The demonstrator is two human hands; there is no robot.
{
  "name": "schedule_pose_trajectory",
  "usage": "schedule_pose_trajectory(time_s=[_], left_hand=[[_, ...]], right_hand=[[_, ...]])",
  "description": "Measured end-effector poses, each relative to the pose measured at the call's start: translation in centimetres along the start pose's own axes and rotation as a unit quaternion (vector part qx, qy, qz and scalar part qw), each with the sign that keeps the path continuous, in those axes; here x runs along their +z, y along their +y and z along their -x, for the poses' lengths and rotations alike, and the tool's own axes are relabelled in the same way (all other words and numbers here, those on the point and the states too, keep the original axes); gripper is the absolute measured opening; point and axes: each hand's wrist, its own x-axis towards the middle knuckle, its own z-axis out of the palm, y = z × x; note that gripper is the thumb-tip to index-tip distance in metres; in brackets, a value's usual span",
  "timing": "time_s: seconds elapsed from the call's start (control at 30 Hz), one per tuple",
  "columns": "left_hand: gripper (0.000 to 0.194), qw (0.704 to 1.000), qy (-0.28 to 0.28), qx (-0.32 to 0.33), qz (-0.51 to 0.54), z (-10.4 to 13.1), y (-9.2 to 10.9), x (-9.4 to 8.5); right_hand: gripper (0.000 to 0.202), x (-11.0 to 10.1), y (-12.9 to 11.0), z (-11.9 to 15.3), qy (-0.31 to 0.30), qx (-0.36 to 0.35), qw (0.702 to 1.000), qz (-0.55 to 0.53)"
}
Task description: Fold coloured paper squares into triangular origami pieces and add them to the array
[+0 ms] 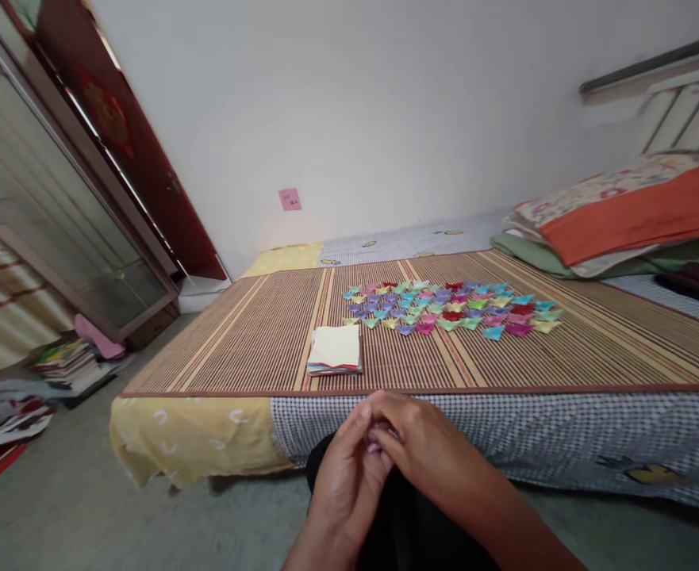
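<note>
Mat [247, 325]: 1 paper stack [336, 347], folded papers [405, 303]; bedding [640, 214] right.

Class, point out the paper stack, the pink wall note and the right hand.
Paper stack [336, 346]: head view, top sheet.
Pink wall note [289, 199]: head view, middle.
Right hand [416, 428]: head view, back of hand.

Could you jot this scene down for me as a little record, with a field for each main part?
Left hand: beside the right, fingers bent
Right hand: meeting the left, fingers curled
Between hands: small pinkish piece, mostly hidden; which hand grips it is unclear
Paper stack: pale yellow on top, near the mat's front edge
Folded papers: many colours, in rough rows, right of the stack
Surface: striped mat on a bed
Wall: pink note
</note>
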Motion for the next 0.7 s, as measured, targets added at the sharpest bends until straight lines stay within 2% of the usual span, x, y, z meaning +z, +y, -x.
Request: schedule_pose_trajectory(time_s=[0.1,0.2,0.3,0.5,0.7], left_hand=[[0.014,1.000,-0.016,-0.021,0.003,-0.1,0.7,-0.1],[0.027,0.994,-0.080,-0.073,-0.031,0.1,1.4,0.1],[0.038,0.984,-0.127,-0.110,-0.055,0.3,1.6,0.2],[0.043,0.982,-0.117,-0.121,-0.088,0.3,0.8,0.0],[0.052,0.973,-0.140,-0.116,-0.140,0.2,0.5,-0.4]], right_hand=[[0.017,-1.3,0.4,0.5,0.038,-0.022,0.996,-0.084],[0.014,-2.4,0.9,0.9,0.055,0.001,0.990,-0.126],[0.010,-2.8,0.9,1.0,0.046,-0.001,0.991,-0.126],[0.018,-2.0,0.3,0.8,0.009,-0.036,0.994,-0.106],[0.014,-1.2,0.0,0.8,0.001,0.008,0.998,-0.062]])
